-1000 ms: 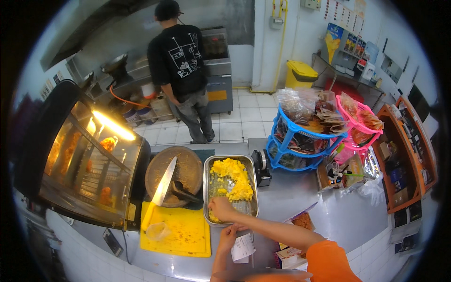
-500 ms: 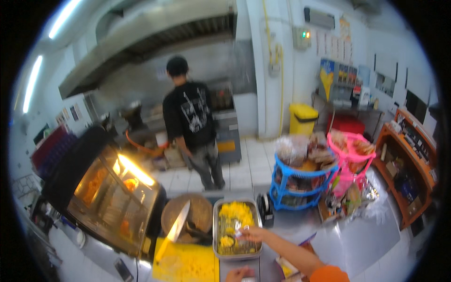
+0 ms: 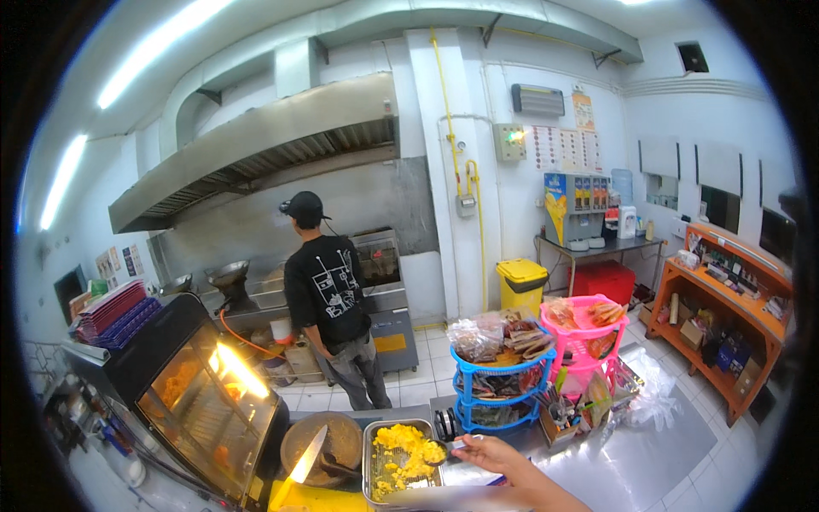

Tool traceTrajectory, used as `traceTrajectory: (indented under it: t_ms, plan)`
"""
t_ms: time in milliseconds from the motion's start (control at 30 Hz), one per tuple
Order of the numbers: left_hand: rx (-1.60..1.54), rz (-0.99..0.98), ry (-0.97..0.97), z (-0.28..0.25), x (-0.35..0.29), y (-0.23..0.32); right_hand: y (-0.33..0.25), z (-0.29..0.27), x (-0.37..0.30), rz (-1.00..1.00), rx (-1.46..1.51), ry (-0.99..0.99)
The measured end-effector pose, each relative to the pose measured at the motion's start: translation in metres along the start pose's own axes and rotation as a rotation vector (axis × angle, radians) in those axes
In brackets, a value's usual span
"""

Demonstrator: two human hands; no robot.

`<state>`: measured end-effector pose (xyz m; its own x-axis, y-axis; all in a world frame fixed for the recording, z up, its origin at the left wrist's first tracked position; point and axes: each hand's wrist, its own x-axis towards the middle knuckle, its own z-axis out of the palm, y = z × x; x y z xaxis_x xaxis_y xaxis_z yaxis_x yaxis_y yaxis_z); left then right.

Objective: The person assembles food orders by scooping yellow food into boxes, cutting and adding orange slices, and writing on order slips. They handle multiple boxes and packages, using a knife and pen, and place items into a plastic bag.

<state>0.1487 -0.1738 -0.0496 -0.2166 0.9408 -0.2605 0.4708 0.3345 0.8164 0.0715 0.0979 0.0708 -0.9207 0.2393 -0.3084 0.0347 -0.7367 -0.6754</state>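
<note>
My right hand [image 3: 481, 453] comes in from the lower right, its fingers closed around the pale handle of a spoon [image 3: 438, 454]. The spoon's dark round end rests at the right rim of a rectangular metal tray [image 3: 368, 465]. Clumps of yellow crumbly food [image 3: 401, 445] lie in that tray, mostly toward its far and middle part. At the lower edge, a blurred skin-coloured shape, apparently my left hand [image 3: 456, 497], crosses the tray's near end; its fingers cannot be made out.
Left of the tray are a round chopping board [image 3: 299, 435], a large knife [image 3: 309, 456] and a yellow cutting board [image 3: 320, 499]. A lit glass food warmer [image 3: 205, 401] stands farther left. Blue stacked baskets [image 3: 499, 401] and pink ones [image 3: 589, 350] stand right. A person [image 3: 324, 299] stands beyond the counter.
The view has tilted up, so the counter sits lower. My right hand with the spoon has moved from over the tray to its right rim. The left hand now crosses the tray's near end, blurred.
</note>
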Motion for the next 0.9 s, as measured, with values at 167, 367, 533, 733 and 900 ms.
traceTrajectory:
  t_ms: [167, 367, 533, 733, 900]
  plan:
    - [0.280, -0.147, -0.102, -0.004, 0.002, -0.020, -0.016, -0.013, -0.095, -0.161, 0.031, 0.144]
    - [0.546, 0.069, -0.252, -0.009, 0.021, -0.046, 0.003, -0.043, -0.206, -0.371, 0.031, 0.266]
    - [0.679, 0.296, -0.151, -0.020, 0.024, -0.027, 0.050, -0.046, -0.277, -0.433, -0.019, 0.493]
    - [0.644, 0.365, -0.129, -0.027, 0.019, -0.007, 0.141, -0.045, -0.285, -0.501, 0.083, 0.674]
    - [0.561, 0.431, -0.129, -0.049, -0.007, -0.018, 0.207, -0.026, -0.261, -0.673, -0.300, 0.854]
